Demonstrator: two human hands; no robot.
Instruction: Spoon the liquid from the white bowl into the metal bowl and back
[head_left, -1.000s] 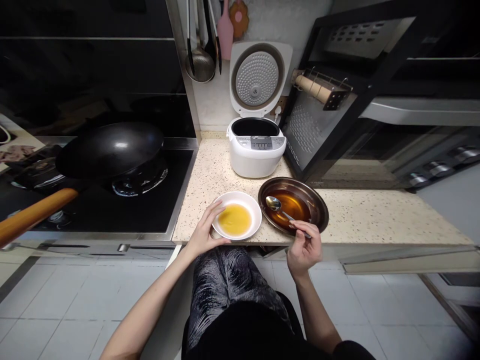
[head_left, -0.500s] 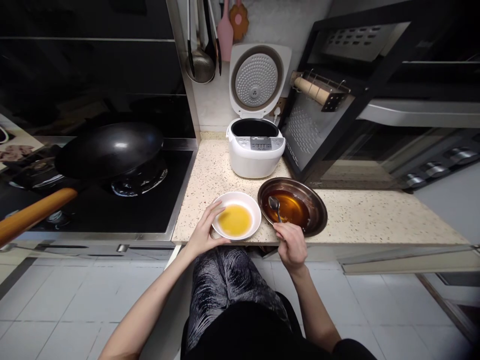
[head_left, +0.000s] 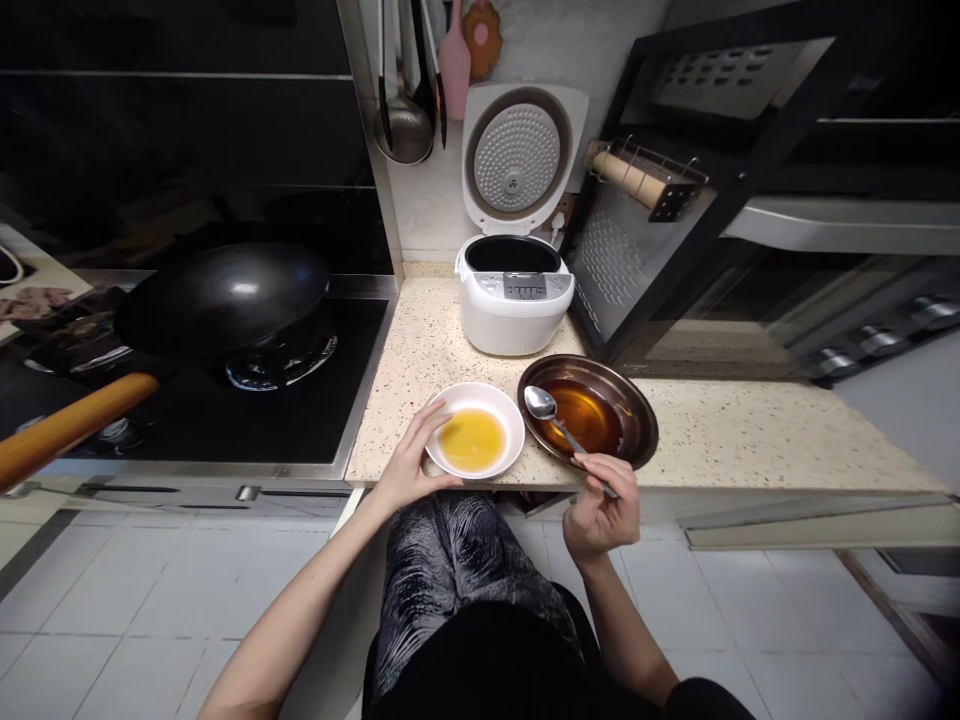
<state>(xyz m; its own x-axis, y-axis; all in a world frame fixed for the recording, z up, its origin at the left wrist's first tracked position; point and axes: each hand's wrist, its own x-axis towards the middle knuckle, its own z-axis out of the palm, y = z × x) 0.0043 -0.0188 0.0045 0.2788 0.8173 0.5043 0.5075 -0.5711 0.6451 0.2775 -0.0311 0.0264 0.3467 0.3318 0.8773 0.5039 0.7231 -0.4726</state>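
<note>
A white bowl (head_left: 512,455) of yellow liquid (head_left: 471,440) sits near the counter's front edge. My left hand (head_left: 411,460) grips its left rim, fingers over the top and thumb low at the front. To the right stands a dark metal bowl (head_left: 641,415) with amber, oil-like liquid (head_left: 589,415) in it. Above this bowl, my right hand (head_left: 604,505) is closed around the handle of a metal spoon (head_left: 541,403). The spoon's head points up and left over the metal bowl's left side, clear of the liquid. Whether it carries any liquid is unclear.
Behind the bowls stands a white rice cooker (head_left: 514,315), its lid raised. On the left, a black wok (head_left: 225,300) rests on the stove, its wooden handle (head_left: 82,425) reaching toward me. A black rack (head_left: 645,290) borders the speckled counter (head_left: 757,430) on the right.
My right hand has moved slightly right and tilted the spoon. The spoon's head has risen out of the amber liquid toward the left rim. My left hand stays on the white bowl.
</note>
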